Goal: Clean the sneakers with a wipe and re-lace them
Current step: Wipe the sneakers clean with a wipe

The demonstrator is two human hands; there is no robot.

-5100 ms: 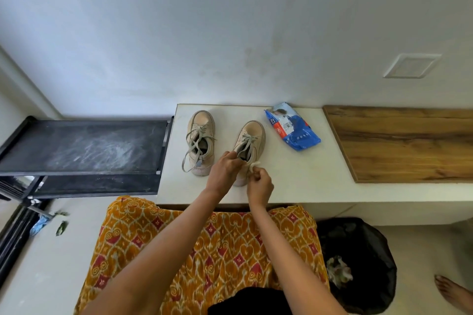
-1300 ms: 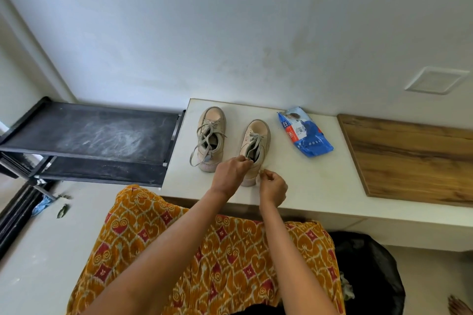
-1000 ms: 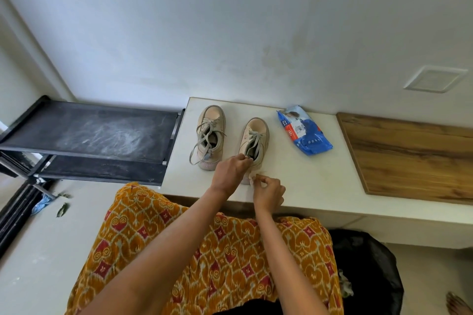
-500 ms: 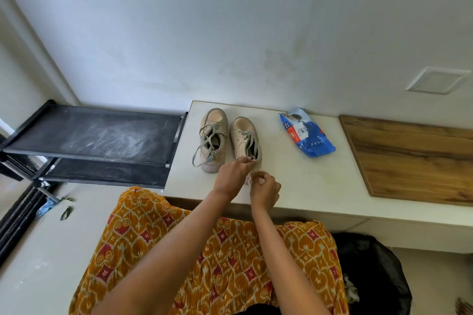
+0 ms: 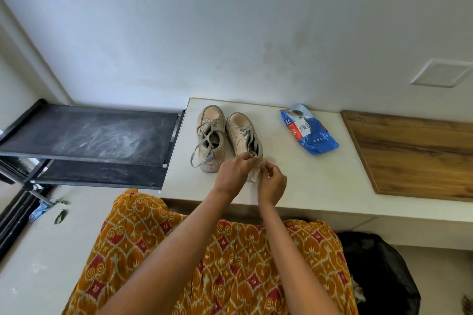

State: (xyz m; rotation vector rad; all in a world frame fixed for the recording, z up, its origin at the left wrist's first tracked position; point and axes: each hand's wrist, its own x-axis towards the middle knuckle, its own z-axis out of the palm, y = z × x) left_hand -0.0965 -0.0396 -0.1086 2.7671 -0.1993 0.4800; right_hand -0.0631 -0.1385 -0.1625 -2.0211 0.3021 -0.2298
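Holding the right sneaker (image 5: 243,135) heel with my left hand (image 5: 234,172), my right hand (image 5: 272,183) pinches the wipe (image 5: 256,177) at frame centre; rubbing hard could push it off the counter (image 5: 307,186).

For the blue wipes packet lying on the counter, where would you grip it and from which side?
Judging from its pose, grip the blue wipes packet across its narrow width near the middle, coming from above. It lies flat on the white counter, set diagonally, with bare counter on both long sides, so fingers can close over the edges. Both hands are busy at the right sneaker.
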